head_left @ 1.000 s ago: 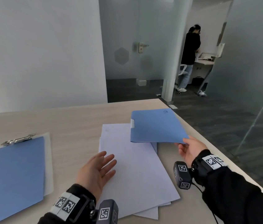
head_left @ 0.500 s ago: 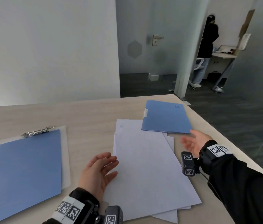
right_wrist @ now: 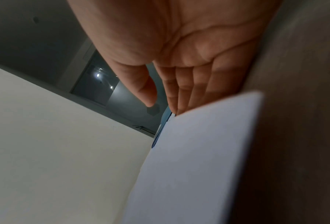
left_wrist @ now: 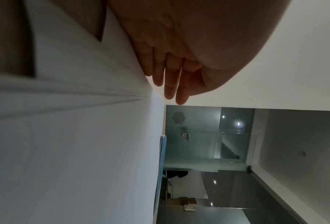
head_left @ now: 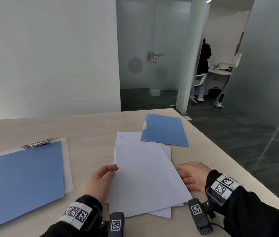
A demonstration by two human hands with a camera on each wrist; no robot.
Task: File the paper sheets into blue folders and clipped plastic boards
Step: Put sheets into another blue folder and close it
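Paper sheets [head_left: 145,175] unfiled, loose stack btwn both hands. Left hand [head_left: 99,182] fingers straight, together at its edge; right hand [head_left: 191,177] likewise. Closed folder [head_left: 164,130] beyond; open folder [head_left: 22,182] on clipped board [head_left: 66,161], apparently no sheets in yet.

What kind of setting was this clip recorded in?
Most likely an office: frosted glass partition door with a lever handle, a light wood-grain desk carrying blue paper folders and white paper sheets, and a white swivel chair beyond.
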